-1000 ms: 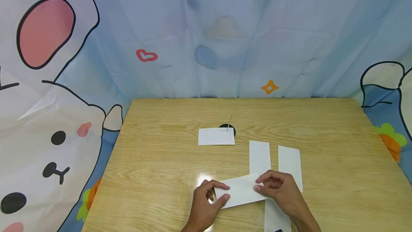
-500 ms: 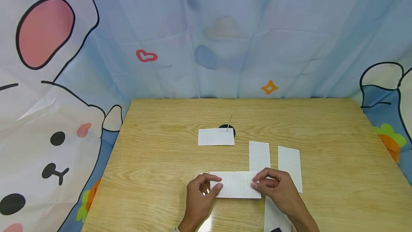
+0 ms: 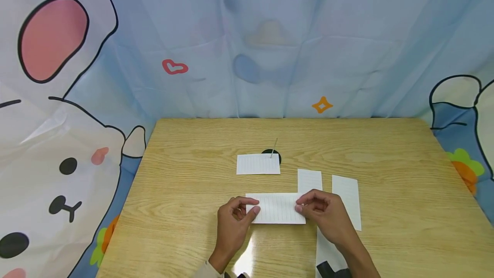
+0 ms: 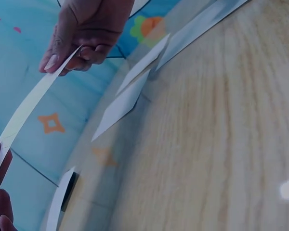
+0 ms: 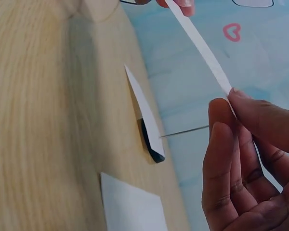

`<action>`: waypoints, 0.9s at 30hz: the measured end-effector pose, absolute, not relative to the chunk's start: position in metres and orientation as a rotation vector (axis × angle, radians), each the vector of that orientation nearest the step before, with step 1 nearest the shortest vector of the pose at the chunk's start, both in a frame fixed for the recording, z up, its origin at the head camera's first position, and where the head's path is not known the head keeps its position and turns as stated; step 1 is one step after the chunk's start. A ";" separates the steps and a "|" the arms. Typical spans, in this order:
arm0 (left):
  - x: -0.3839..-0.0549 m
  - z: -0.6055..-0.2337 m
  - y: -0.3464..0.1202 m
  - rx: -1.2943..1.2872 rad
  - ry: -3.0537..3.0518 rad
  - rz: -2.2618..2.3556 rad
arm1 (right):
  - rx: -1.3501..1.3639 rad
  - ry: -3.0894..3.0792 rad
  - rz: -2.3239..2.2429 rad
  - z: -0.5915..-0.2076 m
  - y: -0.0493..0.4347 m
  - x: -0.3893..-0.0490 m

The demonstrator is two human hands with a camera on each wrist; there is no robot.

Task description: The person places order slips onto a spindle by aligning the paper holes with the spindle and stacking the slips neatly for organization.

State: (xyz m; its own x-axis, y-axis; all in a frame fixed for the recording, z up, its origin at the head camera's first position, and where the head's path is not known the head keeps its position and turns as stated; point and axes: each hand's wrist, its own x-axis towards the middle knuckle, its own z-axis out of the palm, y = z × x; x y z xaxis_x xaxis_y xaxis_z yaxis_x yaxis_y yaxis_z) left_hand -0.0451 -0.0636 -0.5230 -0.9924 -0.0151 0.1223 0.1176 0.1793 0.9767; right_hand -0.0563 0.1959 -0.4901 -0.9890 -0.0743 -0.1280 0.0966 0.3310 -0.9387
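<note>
Tabletop (image 3: 185, 192): pale wood grain – a white glare lies toward seven o'clock, reading every hour from the held slip (image 3: 278, 208), with twelve pointing away from me.
Curtain (image 3: 200, 20): light blue and softly creased, it stands along the table's far edge at twelve.
Curtain prints: two white cartoon figures, a large one (image 3: 88, 140) between nine and ten and a partly seen one (image 3: 455, 91) at two; one red heart outline (image 3: 175, 67) at eleven; one orange star (image 3: 322, 105) at one.
Slips in all: five, white – one held, one at the rod, three loose.
My left hand (image 3: 231, 226): pinches the held slip's nine o'clock end between thumb and forefinger; a cream cuff (image 3: 206, 269) shows at that wrist.
My right hand (image 3: 328, 213): pinches the three o'clock end, thumb against forefinger.
Held slip's place: raised above the wood between my two hands, long side across, faint ruled lines on its face.
Black base (image 3: 278, 158): one, near twelve, partly under the rod slip (image 3: 256, 165).
Thin rod (image 3: 275, 145): one, rising from the rod slip near its right end.
Loose slips: the first (image 3: 308, 178) between one and two, the second (image 3: 349, 200) at three, the third (image 3: 324, 243) at four, partly behind my right wrist.
</note>
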 end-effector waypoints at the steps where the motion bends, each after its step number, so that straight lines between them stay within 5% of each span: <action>1: -0.047 -0.522 -0.064 -0.104 -2.326 -1.945 | 0.012 2.445 -1.739 -0.490 0.195 -0.058; 27: -0.096 -0.492 -0.071 -0.199 -2.185 -1.882 | -0.073 2.483 -1.894 -0.466 0.190 -0.099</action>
State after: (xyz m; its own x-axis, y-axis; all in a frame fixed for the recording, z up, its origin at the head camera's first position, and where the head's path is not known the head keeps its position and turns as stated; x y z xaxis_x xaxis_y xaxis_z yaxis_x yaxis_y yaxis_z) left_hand -0.0964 -0.0708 -0.4918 -0.9594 -0.0594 0.2757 0.2639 0.1564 0.9518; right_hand -0.0986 0.1900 -0.4663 -0.9987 -0.0480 0.0139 -0.0261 0.2640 -0.9642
